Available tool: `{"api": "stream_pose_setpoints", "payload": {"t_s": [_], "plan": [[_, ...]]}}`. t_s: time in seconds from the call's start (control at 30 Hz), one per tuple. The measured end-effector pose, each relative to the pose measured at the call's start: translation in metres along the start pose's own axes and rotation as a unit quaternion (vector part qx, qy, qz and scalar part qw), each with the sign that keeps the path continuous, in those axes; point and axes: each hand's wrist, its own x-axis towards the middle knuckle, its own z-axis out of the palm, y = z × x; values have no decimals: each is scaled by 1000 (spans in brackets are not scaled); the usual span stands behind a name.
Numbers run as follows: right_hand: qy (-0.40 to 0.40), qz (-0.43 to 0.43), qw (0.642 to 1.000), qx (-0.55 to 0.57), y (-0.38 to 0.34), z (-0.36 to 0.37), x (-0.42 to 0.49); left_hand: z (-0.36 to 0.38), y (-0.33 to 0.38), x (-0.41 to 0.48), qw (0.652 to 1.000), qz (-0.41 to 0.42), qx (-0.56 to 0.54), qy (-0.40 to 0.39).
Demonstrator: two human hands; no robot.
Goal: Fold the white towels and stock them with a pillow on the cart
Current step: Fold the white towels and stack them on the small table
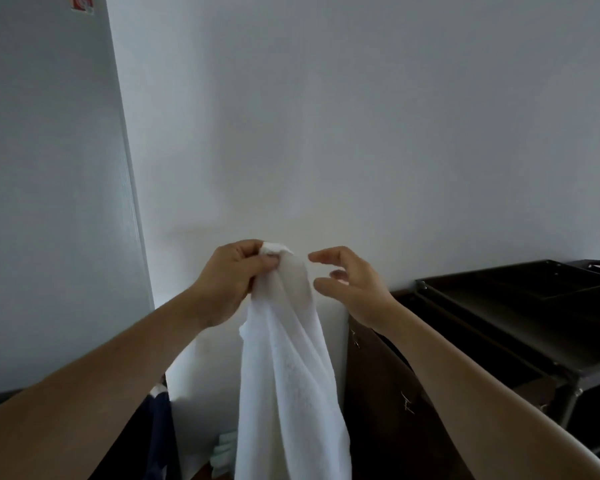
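Raised in front of the person, the left hand (229, 278) pinches the bunched top corner of a soft white terry towel (288, 375), which hangs down in long folds. Just right of the towel's top, the right hand (355, 289) is released, fingers loosely curved, holding nothing. Farther right of the towel stands a dark boxy cart (520, 299) with a black tray top. Behind the towel is a pale grey wall (326, 133).
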Motion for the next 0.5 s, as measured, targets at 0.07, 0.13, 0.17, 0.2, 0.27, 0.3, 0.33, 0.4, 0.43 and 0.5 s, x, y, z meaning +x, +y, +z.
{"api": "stream_pose_setpoints", "payload": {"t_s": [0.07, 0.13, 0.17, 0.2, 0.27, 0.3, 0.33, 0.4, 0.43, 0.5], "plan": [[-83, 20, 996, -1, 7, -2, 0, -5, 13, 7, 998, 4, -53, -27], [-137, 33, 990, 24, 4, -5, 3, -8, 28, 15, 992, 9, -86, -87], [-148, 29, 988, 43, 1, -6, 6, -9, 36, 18, 989, 8, -93, -113], [-155, 20, 986, 61, -3, -7, 9, -9, 43, 22, 988, 8, -90, -129], [-158, 1, 981, 114, -9, -7, 13, -8, 55, 28, 988, 10, -76, -135], [-147, -1, 978, 150, -11, -7, 14, -7, 59, 29, 988, 11, -71, -135], [-128, 2, 975, 181, -12, -6, 16, -6, 63, 31, 988, 12, -70, -139], [-86, 7, 971, 224, -14, -4, 19, -2, 67, 32, 985, 14, -66, -158], [-78, 11, 970, 231, -15, -4, 20, -1, 68, 33, 984, 17, -61, -165], [-102, 20, 972, 209, -18, -5, 20, 2, 68, 35, 986, 28, -49, -159]]}}
